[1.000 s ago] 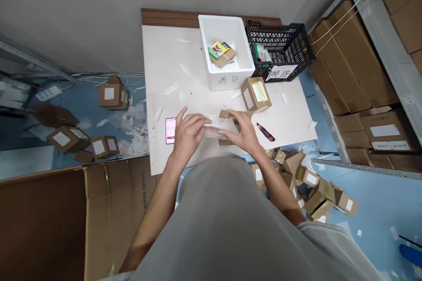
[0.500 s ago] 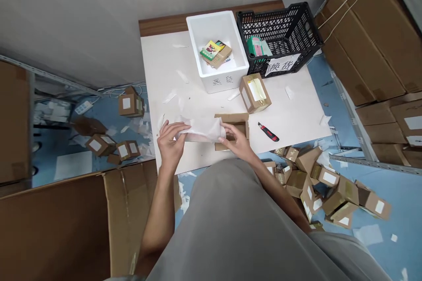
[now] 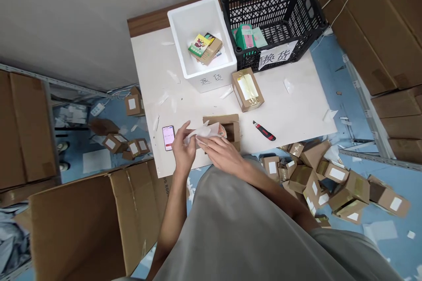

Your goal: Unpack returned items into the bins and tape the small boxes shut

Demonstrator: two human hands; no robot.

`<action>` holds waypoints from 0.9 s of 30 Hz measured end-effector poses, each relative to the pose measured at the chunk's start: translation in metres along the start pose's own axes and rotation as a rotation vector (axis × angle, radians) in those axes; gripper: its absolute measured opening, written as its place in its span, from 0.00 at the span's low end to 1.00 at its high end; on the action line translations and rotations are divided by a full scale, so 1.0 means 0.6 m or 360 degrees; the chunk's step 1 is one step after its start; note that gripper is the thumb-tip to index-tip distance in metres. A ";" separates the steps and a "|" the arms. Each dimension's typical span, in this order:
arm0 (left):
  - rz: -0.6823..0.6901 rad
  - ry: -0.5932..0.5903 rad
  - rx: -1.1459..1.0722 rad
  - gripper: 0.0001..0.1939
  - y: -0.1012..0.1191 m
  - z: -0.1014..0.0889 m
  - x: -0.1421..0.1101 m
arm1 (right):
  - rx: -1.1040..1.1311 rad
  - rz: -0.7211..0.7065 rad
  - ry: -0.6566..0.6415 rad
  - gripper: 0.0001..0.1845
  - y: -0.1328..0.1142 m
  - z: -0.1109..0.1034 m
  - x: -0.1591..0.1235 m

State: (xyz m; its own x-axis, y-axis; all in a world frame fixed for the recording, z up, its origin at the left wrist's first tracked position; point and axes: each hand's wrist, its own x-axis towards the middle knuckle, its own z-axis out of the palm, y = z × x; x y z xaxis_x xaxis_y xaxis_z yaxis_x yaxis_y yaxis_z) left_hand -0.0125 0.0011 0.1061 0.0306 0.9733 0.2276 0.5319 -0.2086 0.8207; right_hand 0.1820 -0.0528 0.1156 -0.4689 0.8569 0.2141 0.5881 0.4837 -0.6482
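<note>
My left hand (image 3: 182, 149) and my right hand (image 3: 220, 152) meet at the near edge of the white table (image 3: 296, 105). Both pinch a crumpled white wrapping (image 3: 205, 132) that covers a small packet with a red and yellow end. Just behind the wrapping lies an open brown cardboard box (image 3: 229, 125). A phone with a pink screen (image 3: 168, 137) lies left of my left hand. A red and black utility knife (image 3: 264, 130) rests to the right of the open box.
A taped brown box (image 3: 247, 89) stands mid-table. Behind it are a white foam box (image 3: 201, 43) holding packets and a black crate (image 3: 276, 19) with green packets. Small boxes lie piled on the floor at right (image 3: 329, 180) and left (image 3: 125, 144). A large open carton (image 3: 85, 219) stands near left.
My hands have come together, bunching the white wrapping that was spread wide between them. The phone has come back into sight. The view has shifted left and down.
</note>
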 end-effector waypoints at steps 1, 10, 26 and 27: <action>0.0055 -0.0048 0.0003 0.18 0.005 0.006 -0.001 | -0.0034 -0.0002 -0.0015 0.30 0.004 -0.003 0.003; 0.0050 0.0154 -0.0129 0.04 0.033 0.039 0.009 | 0.0189 -0.0085 0.0239 0.22 0.019 -0.054 -0.035; -0.0120 0.0248 -0.0033 0.04 0.034 0.042 0.023 | 0.1133 0.1266 0.0221 0.16 0.171 -0.035 -0.011; -0.0131 0.0234 -0.0031 0.04 0.033 0.043 0.023 | 0.1191 0.1296 0.0206 0.18 0.170 -0.031 -0.009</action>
State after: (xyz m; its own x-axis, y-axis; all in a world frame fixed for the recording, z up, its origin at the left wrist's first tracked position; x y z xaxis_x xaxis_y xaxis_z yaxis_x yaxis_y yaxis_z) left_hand 0.0201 0.0129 0.1121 -0.1375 0.9629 0.2321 0.5106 -0.1319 0.8496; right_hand 0.2567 -0.0047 0.0616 -0.0256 0.9027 -0.4295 0.1229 -0.4236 -0.8975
